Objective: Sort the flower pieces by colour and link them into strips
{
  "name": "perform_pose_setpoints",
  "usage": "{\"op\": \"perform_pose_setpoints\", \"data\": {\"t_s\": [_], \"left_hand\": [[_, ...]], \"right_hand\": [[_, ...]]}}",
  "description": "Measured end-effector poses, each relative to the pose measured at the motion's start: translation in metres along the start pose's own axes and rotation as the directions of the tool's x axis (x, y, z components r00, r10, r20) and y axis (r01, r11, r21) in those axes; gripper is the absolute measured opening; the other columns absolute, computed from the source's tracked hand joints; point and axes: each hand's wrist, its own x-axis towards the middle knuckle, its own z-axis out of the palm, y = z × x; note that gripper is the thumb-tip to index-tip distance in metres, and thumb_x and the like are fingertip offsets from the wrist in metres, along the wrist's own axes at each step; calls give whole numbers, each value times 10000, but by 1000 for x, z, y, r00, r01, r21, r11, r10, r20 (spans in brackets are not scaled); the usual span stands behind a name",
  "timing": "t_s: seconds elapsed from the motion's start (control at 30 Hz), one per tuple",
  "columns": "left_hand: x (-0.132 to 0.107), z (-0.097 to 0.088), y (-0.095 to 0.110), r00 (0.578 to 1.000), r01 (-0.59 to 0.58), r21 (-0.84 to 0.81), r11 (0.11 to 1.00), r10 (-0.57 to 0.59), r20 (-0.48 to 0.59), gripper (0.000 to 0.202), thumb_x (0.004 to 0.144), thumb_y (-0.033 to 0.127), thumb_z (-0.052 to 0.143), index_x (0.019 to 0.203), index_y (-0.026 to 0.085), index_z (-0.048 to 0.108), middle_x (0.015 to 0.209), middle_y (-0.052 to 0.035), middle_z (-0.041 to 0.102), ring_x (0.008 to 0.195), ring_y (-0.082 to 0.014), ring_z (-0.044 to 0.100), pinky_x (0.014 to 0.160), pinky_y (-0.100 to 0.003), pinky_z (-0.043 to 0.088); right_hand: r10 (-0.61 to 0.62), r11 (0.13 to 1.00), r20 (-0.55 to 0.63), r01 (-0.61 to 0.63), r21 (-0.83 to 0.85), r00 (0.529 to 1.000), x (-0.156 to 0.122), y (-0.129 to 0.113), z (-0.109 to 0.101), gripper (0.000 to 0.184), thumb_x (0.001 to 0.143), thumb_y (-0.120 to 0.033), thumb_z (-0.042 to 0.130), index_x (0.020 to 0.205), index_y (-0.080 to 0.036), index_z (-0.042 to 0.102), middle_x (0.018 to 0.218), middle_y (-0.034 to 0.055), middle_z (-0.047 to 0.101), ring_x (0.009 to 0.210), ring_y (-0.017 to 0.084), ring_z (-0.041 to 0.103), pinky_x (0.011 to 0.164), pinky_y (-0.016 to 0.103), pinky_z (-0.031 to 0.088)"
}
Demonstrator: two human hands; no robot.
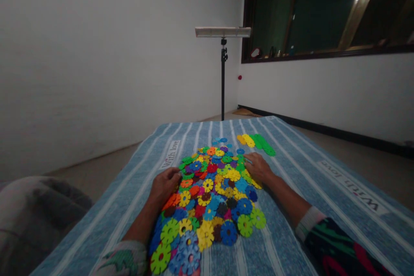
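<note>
A broad heap of flower-shaped plastic discs (208, 184) in many colours lies spread over the striped cloth between my hands. My left hand (164, 184) rests against the heap's left edge, its fingers lightly bent and reaching onto the discs beside green and orange ones. At the heap's upper right, my right hand (258, 167) has its fingers loosely spread, touching the edge near green and yellow discs. I see nothing held in either hand; some fingertips are hidden. Beyond my right hand, a row of overlapping green discs (262, 144) lies beside a row of yellow discs (248, 139).
A blue-and-white striped cloth (126, 207) covers the table. A few loose blue discs (223, 140) lie past the heap. Behind the table stands a black stand (223, 82) with a flat light panel. Grey fabric (42, 220) bulges at the lower left.
</note>
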Motion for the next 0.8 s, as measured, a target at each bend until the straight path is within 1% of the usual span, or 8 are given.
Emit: {"op": "perform_pose_setpoints", "data": {"t_s": [0.07,0.17,0.27,0.4,0.53,0.63,0.7,0.8], "left_hand": [[1,0,-1,1000,-3,11,1000,3,7,305,620,448,590,766,200,692,627,8,689,627,-206,634,576,-275,479],[3,0,-3,1000,-18,30,999,18,2,295,611,446,593,745,202,691,654,5,700,662,-212,648,613,-277,489],[5,1,-7,1000,-12,31,999,12,9,321,611,463,587,758,198,693,668,1,704,669,-213,652,608,-274,496],[9,0,-11,1000,-17,47,999,15,26,370,631,496,585,811,195,703,704,-13,721,705,-223,664,609,-271,513],[11,-2,-11,1000,-20,61,998,19,15,369,622,499,603,813,205,716,756,-22,743,755,-233,680,641,-266,528],[11,-3,-8,1000,-11,94,996,12,-13,345,607,486,609,789,216,722,746,-15,745,727,-225,682,626,-257,529],[11,-4,-6,1000,4,94,996,-3,-10,347,600,489,607,787,220,721,723,-10,742,700,-222,681,603,-256,527],[10,-4,-2,1000,12,95,995,-12,1,346,603,494,596,784,226,719,719,-8,742,696,-221,682,596,-254,525]], "right_hand": [[-10,999,61,13,-44,998,10,-2,2,339,872,-232,492,1180,-212,632,1130,92,639,1085,212,542,922,302,383],[-18,997,156,29,-71,988,20,-2,3,288,869,-238,505,1113,-215,656,1092,84,642,1041,204,560,885,298,393],[-15,1000,176,19,-21,984,24,0,2,234,841,-238,532,1014,-207,687,1047,72,659,1006,201,575,855,291,405],[50,977,23,-54,205,998,20,5,3,199,730,-204,601,888,-185,721,964,57,691,945,200,602,831,282,425],[171,866,-63,-119,486,983,15,21,1,145,671,-219,587,710,-168,717,749,30,699,752,185,630,705,276,457],[261,830,-118,-161,533,958,12,48,-12,214,688,-287,559,726,-162,729,712,32,707,684,185,633,646,281,465],[327,826,-182,-187,532,927,10,72,-25,234,676,-311,561,720,-162,736,715,42,714,690,197,639,660,296,472],[373,846,-243,-221,485,896,7,106,-41,222,654,-299,554,680,-177,738,729,47,722,754,222,650,726,322,475]]}}
